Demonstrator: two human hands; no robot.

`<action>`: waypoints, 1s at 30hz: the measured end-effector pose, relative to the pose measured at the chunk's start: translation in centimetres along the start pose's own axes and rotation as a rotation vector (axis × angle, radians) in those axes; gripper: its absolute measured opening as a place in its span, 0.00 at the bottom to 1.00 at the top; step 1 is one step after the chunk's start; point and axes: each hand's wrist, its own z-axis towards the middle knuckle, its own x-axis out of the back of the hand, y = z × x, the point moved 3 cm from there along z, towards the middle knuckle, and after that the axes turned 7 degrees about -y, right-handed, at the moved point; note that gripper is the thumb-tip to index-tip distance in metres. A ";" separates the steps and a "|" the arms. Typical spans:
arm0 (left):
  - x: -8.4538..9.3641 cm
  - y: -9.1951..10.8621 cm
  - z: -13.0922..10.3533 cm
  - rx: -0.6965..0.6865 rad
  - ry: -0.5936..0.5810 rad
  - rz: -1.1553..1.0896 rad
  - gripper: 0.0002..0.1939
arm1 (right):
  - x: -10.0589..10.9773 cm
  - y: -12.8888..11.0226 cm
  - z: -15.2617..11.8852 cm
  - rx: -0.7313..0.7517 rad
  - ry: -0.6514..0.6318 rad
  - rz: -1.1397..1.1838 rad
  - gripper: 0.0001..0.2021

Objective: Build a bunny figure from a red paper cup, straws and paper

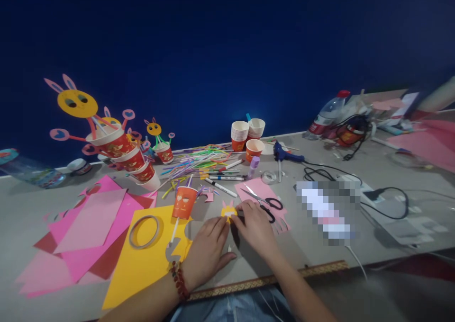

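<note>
My left hand [209, 248] and my right hand [256, 227] meet at a small yellow paper bunny head [229, 212] with pink ears, near the table's front edge. The fingertips of both hands press on its lower edge. Beside my right hand, black-handled scissors [261, 201] lie on a cut pink sheet [256, 189]. Left of my left hand, an orange paper cup [185, 202] with a white straw lies near a cut yellow sheet [131, 265]. A ring of tape [144, 232] rests on that sheet.
Finished cup figures [117, 142] stand at the back left, above pink sheets [92, 222]. Coloured pipe cleaners [202, 160], markers [222, 188], cup stacks [240, 132] and a blue glue gun [286, 154] lie behind. A pixelated object [323, 213] and cables are right; a person's arm [437, 94] shows far right.
</note>
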 end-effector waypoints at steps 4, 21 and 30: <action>-0.1 0.1 -0.1 0.017 0.003 -0.032 0.37 | -0.4 0.1 0.1 -0.016 -0.022 0.158 0.05; 0.2 -4.3 0.4 0.407 0.418 -1.338 0.16 | -0.3 -3.4 3.1 0.259 -0.197 1.023 0.12; 0.3 -3.9 0.6 0.421 0.356 -1.525 0.17 | -0.6 -2.3 2.4 0.187 -0.064 1.049 0.12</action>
